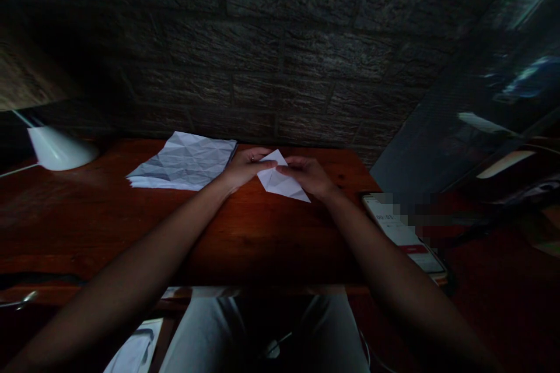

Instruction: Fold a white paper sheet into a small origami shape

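Note:
A small folded white paper [280, 182] lies on the reddish wooden desk [245, 239], held between both hands. My left hand [243, 170], with a ring on one finger, pinches the paper's upper left edge. My right hand [308, 175] grips its right side, fingers curled onto the fold. The paper's lower point sticks out below my right hand. Both arms reach forward over the desk.
A stack of creased white sheets [186, 161] lies at the back left by the dark brick wall. A white desk lamp [59, 148] stands far left. A phone [405, 236] with a lit screen rests at right. More paper [135, 352] shows below the desk edge.

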The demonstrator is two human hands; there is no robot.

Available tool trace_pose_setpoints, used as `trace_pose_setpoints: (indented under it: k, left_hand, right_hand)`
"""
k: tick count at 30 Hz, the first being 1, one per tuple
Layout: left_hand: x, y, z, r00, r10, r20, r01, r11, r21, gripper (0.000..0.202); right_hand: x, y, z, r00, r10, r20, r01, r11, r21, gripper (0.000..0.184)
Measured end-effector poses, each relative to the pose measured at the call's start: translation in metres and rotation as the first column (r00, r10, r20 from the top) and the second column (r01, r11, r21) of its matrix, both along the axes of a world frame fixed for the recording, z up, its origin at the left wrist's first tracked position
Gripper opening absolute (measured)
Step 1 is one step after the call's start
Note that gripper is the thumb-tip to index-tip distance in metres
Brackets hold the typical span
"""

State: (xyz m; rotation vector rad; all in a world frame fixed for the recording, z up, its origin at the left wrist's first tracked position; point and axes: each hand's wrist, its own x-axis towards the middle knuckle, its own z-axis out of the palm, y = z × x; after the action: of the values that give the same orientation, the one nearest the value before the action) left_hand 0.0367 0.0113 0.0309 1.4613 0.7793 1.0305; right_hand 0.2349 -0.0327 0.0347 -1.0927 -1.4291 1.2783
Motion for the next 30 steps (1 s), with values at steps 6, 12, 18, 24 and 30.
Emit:
trace_pose_setpoints:
  k: [6,12,18,24,30]
  left_hand:
    - [0.000,-0.001,0.003,0.998,0.036,-0.047,-0.036,0.999,-0.005,0.033]
    - [0.004,-0.006,0.006,0.998,0.043,-0.054,-0.044,0.999,-0.019,0.044]
    - [0.002,-0.009,0.007,0.997,-0.019,-0.073,0.018,1.000,-0.009,0.038]
    - [-0.001,-0.006,0.008,0.992,-0.059,-0.108,0.059,0.998,-0.008,0.034]
    - [-0.005,0.007,0.002,0.986,0.162,-0.027,-0.163,0.986,-0.047,0.037]
  right_hand:
    - [-0.002,-0.001,0.000,0.999,0.038,0.028,-0.037,0.999,-0.020,0.036]
    - [-0.007,-0.001,-0.004,0.990,0.050,0.133,-0.050,0.999,-0.004,0.043]
    - [-0.008,-0.005,-0.004,0.993,0.077,0.094,-0.076,0.997,-0.010,0.038]
    - [-0.006,-0.004,0.000,0.992,0.081,0.101,-0.080,0.997,-0.014,0.039]
    - [-0.002,-0.005,0.006,0.997,0.059,0.050,-0.056,0.997,-0.043,0.041]
